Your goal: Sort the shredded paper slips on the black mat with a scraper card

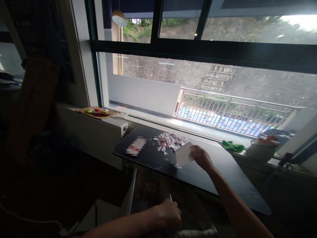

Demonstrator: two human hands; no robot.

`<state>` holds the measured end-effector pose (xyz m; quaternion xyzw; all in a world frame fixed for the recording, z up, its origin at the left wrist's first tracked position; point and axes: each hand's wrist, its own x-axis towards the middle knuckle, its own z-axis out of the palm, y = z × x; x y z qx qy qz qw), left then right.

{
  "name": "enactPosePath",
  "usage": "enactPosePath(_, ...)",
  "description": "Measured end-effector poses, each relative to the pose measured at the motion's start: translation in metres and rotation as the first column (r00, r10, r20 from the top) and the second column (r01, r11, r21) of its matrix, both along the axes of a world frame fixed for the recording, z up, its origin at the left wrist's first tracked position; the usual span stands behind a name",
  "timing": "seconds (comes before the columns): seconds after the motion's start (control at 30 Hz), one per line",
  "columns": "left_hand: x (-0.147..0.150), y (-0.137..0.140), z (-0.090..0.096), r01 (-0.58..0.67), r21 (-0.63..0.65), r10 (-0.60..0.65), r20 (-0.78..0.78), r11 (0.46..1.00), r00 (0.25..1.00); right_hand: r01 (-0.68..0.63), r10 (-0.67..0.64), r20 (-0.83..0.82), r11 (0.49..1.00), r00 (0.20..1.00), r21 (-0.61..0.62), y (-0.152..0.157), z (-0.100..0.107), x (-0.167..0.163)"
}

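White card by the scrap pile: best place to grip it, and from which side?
Grip the white card at its right edge, coming from the right, as the right hand does now. It stands tilted on the dark table, its lower edge down beside the paper scraps, so that right edge is free for fingers and probably easiest.

The table [223,172] was black — a faint straight grain ran along its top. The scraps [169,141] heaped on it were white mixed with pink and red. The card [184,154] in the right hand [201,158] was plain white. The cloth [231,146] on the sill was bright green. The cardboard [96,113] on the white radiator [99,138] was brown — it carried red, yellow and green pieces. The lamp [119,18] was cream.
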<state>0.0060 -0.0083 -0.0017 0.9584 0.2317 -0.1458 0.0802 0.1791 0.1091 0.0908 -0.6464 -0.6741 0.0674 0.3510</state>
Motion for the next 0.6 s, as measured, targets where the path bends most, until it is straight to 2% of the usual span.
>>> enactPosePath(0.1,-0.002,0.0,0.002,0.02,0.006,-0.02,0.013,1.0,1.0,-0.023,0.024,0.003,0.997,1.0,-0.073,0.006,0.003,-0.009)
enactPosePath(0.33,-0.002,0.001,-0.001,0.023,-0.022,-0.023,0.0,0.999,1.0,-0.067,0.046,-0.104,0.975,0.993,-0.211,0.013,-0.013,-0.022)
enactPosePath(0.47,-0.002,0.001,-0.001,0.025,-0.023,-0.025,0.007,0.999,1.0,-0.04,0.011,-0.149,0.979,0.989,-0.198,0.014,-0.001,-0.03)
enactPosePath(0.6,-0.002,0.0,0.001,0.022,-0.012,-0.021,0.014,1.0,1.0,0.013,-0.031,-0.084,0.978,0.996,-0.208,0.005,0.009,-0.03)
